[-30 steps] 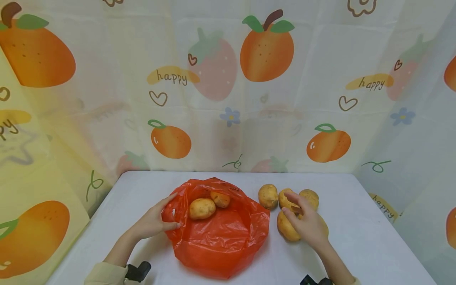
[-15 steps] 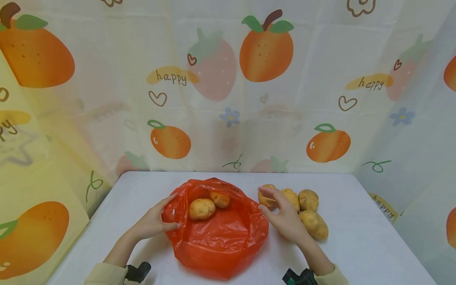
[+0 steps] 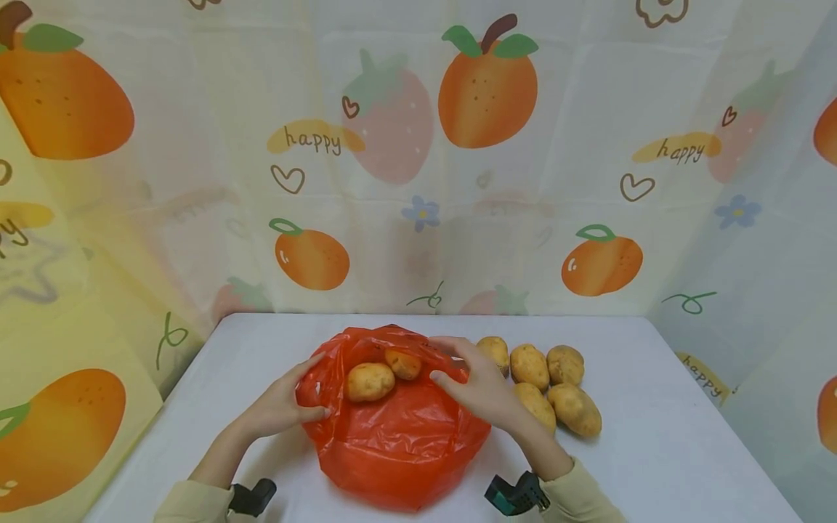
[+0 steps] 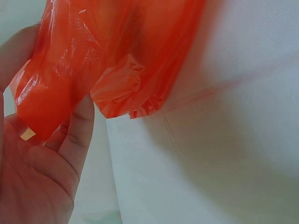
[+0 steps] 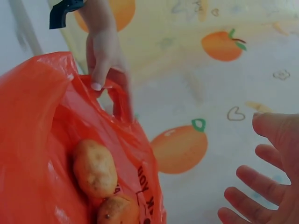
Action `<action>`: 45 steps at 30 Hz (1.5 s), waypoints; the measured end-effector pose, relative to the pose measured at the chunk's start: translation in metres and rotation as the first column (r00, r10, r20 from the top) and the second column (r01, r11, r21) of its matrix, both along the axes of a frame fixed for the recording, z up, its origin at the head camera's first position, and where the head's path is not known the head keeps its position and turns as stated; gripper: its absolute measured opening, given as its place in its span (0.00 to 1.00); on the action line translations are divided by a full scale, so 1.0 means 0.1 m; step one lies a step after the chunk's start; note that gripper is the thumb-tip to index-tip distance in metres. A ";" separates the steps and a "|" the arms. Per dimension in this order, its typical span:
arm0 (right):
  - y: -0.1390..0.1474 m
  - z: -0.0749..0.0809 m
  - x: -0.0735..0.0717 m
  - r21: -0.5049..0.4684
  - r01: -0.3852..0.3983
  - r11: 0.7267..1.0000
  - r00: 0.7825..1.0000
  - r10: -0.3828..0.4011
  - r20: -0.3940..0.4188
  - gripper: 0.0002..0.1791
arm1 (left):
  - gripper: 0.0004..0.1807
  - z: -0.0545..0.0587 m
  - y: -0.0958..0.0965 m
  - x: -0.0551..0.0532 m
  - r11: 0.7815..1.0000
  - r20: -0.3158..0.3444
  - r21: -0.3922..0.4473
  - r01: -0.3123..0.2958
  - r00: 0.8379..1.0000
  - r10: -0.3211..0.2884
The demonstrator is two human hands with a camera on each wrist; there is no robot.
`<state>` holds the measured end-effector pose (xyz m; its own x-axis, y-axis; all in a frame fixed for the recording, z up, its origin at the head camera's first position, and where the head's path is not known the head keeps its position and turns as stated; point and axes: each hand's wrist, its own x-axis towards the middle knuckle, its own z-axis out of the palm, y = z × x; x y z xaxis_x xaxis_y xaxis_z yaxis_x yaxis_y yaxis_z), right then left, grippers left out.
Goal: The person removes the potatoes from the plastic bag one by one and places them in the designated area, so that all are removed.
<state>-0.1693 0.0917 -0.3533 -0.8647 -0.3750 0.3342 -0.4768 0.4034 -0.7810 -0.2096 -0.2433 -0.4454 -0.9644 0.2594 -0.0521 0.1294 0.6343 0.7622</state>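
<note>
A red plastic bag [image 3: 405, 436] stands on the table with its mouth spread toward me. Inside it lie two potatoes, a larger potato [image 3: 370, 382] and a smaller potato [image 3: 403, 365] behind it. My left hand [image 3: 281, 403] holds the bag's left side, with thumb and fingers round the handle plastic; the left wrist view shows the crumpled red film [image 4: 70, 70] between them. At the bag's right rim my right hand [image 3: 480, 385] overlaps the plastic in the head view. In the right wrist view its fingers [image 5: 254, 184] are spread and hold nothing.
Several potatoes [image 3: 574, 410] lie on the white tabletop [image 3: 667, 450] to the right of the bag, partly behind my right forearm. A fruit-printed cloth [image 3: 484, 240] hangs behind the table and along both sides.
My right hand has moved left from over the loose potatoes to the bag's right rim. My left hand and the bag have stayed about where they were.
</note>
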 end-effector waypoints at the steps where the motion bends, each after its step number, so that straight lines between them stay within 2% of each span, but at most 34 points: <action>1: -0.02 0.00 -0.01 0.003 -0.009 1.000 1.000 0.009 0.004 0.24 | 0.50 0.00 0.00 0.00 1.000 0.007 0.004 -0.004 1.000 0.004; 8: -0.11 -0.33 -0.30 0.033 -0.044 0.999 0.999 0.044 0.009 0.26 | 0.50 0.00 0.00 -0.01 1.000 0.002 0.009 0.004 1.000 -0.004; 16: -0.27 -0.35 -0.45 0.043 -0.114 0.993 0.989 0.109 0.101 0.30 | 0.51 0.01 0.02 0.00 1.000 0.014 0.012 -0.001 1.000 0.001; 21: -0.38 -0.38 -0.55 0.057 -0.119 0.991 0.986 0.111 0.128 0.30 | 0.51 0.00 0.03 0.00 1.000 0.022 0.020 -0.004 1.000 0.003; 27: -0.49 -0.50 -0.66 0.087 -0.144 0.986 0.982 0.132 0.136 0.28 | 0.52 0.01 0.05 0.00 1.000 0.028 0.018 -0.012 1.000 0.011; 34: -0.59 -0.64 -0.71 0.107 -0.149 0.983 0.965 0.121 0.231 0.29 | 0.51 0.04 0.07 0.01 1.000 0.022 0.020 0.003 1.000 -0.004; 45: -0.67 -0.83 -0.81 0.147 -0.129 0.981 0.978 0.101 0.180 0.28 | 0.50 0.06 0.08 0.01 1.000 -0.007 0.007 0.022 1.000 -0.022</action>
